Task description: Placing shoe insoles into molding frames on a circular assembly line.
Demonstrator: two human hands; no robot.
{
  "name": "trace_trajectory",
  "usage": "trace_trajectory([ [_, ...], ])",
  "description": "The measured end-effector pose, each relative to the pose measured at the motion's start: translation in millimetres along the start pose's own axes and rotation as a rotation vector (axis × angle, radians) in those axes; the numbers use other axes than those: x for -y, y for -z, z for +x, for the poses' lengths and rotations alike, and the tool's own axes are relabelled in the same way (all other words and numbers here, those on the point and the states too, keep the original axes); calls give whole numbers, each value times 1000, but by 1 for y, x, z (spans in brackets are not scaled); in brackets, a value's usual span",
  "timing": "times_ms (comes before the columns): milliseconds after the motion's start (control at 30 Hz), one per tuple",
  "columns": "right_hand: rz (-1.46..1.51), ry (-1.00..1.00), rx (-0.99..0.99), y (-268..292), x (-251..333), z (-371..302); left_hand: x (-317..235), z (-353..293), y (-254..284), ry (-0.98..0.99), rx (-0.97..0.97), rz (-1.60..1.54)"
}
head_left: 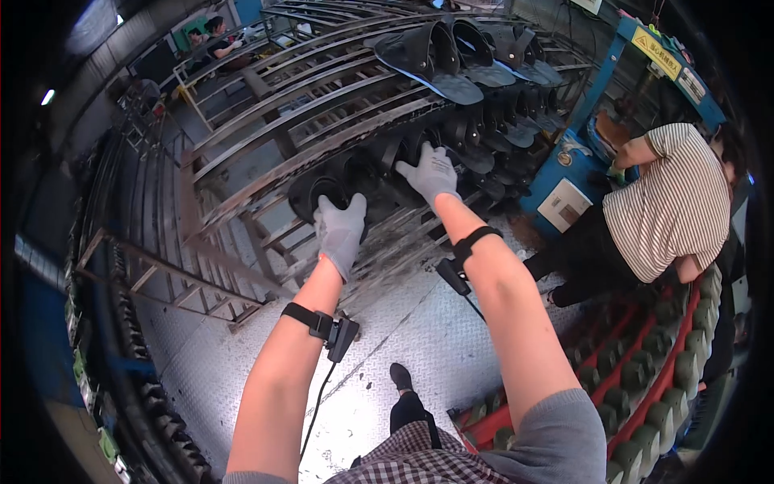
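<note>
Both my hands wear pale grey gloves and reach to a lower level of a metal rack. My left hand (340,230) is closed over the near edge of a black boot (303,194), its thumb apart from the fingers. To the right and a little farther off, my right hand (434,171) grips another black boot (391,187), which is partly hidden behind the glove. Between the hands, dark boot openings show. Farther right along the same level stand several black boots (472,145) with metal eyelets.
Black boots (431,60) also stand on the rack's upper bars (298,105). At right, a person in a striped shirt (665,202) works at a blue machine (552,181). Red racks (657,387) with dark green blocks are near my right side. Patterned metal plates cover the floor (387,323).
</note>
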State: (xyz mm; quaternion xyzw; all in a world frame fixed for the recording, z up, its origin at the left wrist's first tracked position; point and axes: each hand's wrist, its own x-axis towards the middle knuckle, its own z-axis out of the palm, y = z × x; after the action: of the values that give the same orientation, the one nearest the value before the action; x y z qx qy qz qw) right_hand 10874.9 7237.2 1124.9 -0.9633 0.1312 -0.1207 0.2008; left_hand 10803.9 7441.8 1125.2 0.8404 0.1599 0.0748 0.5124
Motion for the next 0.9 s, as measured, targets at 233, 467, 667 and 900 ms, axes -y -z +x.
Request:
trace_trajectory([
  [233, -21, 157, 11, -38, 17, 14, 23, 74, 0, 156, -100, 213],
  [467, 600, 169, -97, -109, -50, -178, 120, -85, 108, -110, 102, -92],
  [667, 917, -79, 755, -148, -22, -420, 254, -367, 336, 408, 72, 3],
  [900, 663, 376, 1455, -206, 129, -654, 327, -752, 493, 859, -1150, -197],
])
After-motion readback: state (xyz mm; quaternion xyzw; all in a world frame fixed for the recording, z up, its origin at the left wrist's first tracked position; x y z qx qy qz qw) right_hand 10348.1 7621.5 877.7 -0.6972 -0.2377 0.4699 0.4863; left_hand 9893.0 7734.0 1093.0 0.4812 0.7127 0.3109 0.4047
